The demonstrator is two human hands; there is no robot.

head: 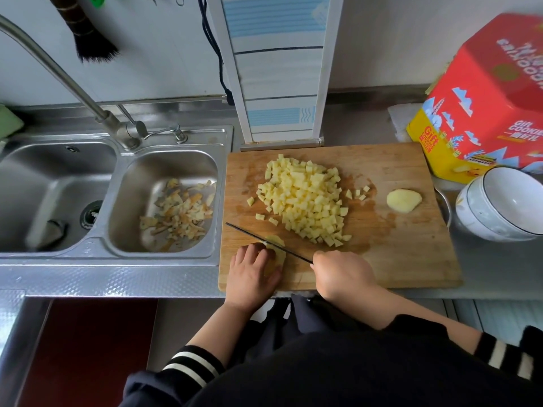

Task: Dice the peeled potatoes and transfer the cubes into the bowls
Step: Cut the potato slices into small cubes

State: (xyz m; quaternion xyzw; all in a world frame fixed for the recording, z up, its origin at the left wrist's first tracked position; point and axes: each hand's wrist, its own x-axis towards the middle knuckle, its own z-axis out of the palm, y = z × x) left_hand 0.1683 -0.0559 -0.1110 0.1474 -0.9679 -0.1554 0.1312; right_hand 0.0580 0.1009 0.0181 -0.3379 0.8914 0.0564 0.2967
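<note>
Steel counter (484, 277): left hand (249, 274) fingers curled on potato (277, 251), right hand (343, 273) clasping knife (264, 242).

The knife handle is hidden inside the right hand (342, 273), and the cookie tin (484, 107) runs off the right edge
</note>
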